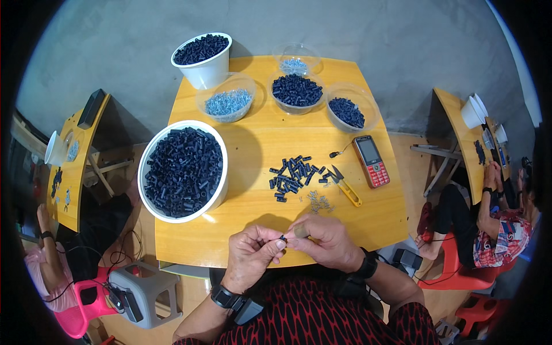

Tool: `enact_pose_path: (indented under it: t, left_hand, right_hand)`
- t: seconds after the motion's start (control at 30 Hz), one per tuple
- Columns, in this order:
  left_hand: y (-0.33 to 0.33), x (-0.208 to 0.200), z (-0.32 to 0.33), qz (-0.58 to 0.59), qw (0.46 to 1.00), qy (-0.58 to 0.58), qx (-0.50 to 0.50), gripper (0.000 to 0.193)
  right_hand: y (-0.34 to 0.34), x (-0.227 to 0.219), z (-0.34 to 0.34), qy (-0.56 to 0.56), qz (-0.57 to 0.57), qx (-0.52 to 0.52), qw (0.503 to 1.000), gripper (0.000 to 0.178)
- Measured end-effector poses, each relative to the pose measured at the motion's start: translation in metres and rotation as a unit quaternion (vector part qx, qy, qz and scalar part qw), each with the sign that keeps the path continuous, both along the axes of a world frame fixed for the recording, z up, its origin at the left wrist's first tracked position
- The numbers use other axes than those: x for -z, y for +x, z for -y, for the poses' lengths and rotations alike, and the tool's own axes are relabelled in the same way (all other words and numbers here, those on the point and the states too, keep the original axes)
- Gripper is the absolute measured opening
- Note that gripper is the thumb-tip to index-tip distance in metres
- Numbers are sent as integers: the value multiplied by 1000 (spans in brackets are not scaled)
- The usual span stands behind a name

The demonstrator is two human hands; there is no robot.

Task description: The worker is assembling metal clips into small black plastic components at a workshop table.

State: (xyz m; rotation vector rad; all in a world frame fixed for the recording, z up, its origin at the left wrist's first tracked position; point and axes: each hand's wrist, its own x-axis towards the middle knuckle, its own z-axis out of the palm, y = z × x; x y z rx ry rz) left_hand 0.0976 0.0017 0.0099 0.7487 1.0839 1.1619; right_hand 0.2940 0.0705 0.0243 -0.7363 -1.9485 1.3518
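Dark plastic, pinched between two hands

The step in hand appears to be close fingertip work on one small dark piece (283, 238). The left hand (250, 253) and right hand (325, 241) are together, thumbs and fingers closed on it just above the near edge of the tabletop (247, 144). Whether a metal part sits in it is hidden by the fingers. The next move likely calls for a steady left pinch and a small, lined-up push or turn from the right.

Bare wood lies between the hands and the loose dark pile (292, 177), and more to their right. The white bucket (215, 201) crowds the left edge. Beyond the small metal parts (319, 202), yellow-handled snips (348, 190) and a red phone (372, 163) narrow the right-hand reach; the snips' points face the pile.
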Motion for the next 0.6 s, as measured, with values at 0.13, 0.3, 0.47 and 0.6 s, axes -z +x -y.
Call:
enact_pose_path:
  t: [0.13,0.3,0.47,0.6]
  left_hand:
    - [1,0,0,3,1000,-5,-12,10]
    - [4,0,0,-16,1000,-2,-16,11]
    - [5,2,0,-3,1000,10,-30,12]
    - [5,1,1,20,999,11,-43,11]
  right_hand:
    - [-2,-4,0,93,45,-14,995,12]
    - [-3,-12,0,95,52,-41,993,8]
    - [0,-18,-34,91,63,-71,991,7]
    - [-13,-29,-61,197,170,94,961,8]
